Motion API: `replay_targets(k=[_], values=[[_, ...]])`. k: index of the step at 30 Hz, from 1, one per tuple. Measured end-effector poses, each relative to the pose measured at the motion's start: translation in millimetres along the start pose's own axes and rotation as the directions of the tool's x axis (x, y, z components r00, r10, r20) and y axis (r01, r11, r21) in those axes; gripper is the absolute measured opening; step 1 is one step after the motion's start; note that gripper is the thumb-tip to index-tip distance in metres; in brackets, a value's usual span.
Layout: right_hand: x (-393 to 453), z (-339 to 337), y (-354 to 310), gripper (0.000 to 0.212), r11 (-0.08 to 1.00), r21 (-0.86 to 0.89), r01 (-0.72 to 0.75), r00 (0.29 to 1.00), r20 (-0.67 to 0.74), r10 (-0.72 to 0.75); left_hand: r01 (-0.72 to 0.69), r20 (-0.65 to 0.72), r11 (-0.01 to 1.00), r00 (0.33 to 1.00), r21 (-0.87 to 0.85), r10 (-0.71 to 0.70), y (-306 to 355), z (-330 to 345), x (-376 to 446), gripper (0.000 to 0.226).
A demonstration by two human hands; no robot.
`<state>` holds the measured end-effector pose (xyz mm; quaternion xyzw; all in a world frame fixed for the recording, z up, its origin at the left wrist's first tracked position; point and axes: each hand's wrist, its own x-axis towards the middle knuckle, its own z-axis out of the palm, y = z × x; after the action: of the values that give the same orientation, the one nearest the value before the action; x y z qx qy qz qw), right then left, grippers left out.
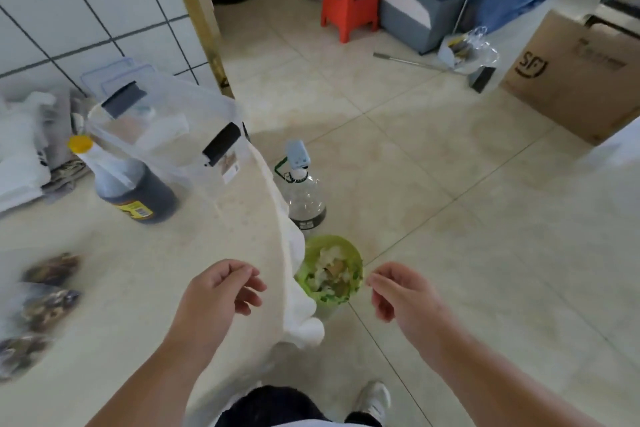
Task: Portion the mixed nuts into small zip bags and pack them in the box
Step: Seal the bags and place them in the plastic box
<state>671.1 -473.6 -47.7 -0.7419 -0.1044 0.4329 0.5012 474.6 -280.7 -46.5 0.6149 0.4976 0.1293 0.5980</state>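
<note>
Clear plastic, the box (166, 135) is sitting at the desk's (138, 288) far edge; it looks light, stiff and slick, best gripped by its rim. Blurred nut bags (48, 305) are lying at the left, likely soft and shifting. Both the left hand (214, 298) and right hand (405, 295) are hovering loosely curled, holding nothing.

Three filled zip bags (52, 269) (48, 308) (20, 354) are counted at the tabletop's left edge, with one clear plastic box (166, 135) and one dark sauce bottle (128, 184). One green bin (329, 270) is seen on the floor.
</note>
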Motion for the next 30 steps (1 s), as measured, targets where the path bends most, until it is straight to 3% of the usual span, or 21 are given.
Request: replay_targets(k=[7, 15, 20, 30], values=[[27.3, -64.2, -7.6, 0.019, 0.999, 0.033, 0.030, 1.000, -0.008, -0.029, -0.023, -0.003, 0.998, 1.000, 0.063, 0.023, 34.9, 63.6, 4.1, 0.035], [99.6, -96.0, -37.0, 0.025, 0.998, -0.062, 0.002, 1.000, 0.019, -0.001, -0.004, -0.048, 0.999, 0.999, 0.049, 0.007, 55.2, 97.3, 55.0, 0.035], [160.1, -111.5, -77.2, 0.012, 0.994, -0.109, 0.022, 0.999, 0.031, -0.019, 0.024, -0.090, 0.999, 0.996, 0.027, -0.021, 72.6, 110.4, 106.9, 0.033], [262.7, -129.1, -148.2, 0.015, 0.986, -0.148, 0.080, 0.983, 0.176, -0.053, 0.050, -0.174, 0.998, 0.983, -0.039, -0.056, 127.6, 137.3, 177.3, 0.036]])
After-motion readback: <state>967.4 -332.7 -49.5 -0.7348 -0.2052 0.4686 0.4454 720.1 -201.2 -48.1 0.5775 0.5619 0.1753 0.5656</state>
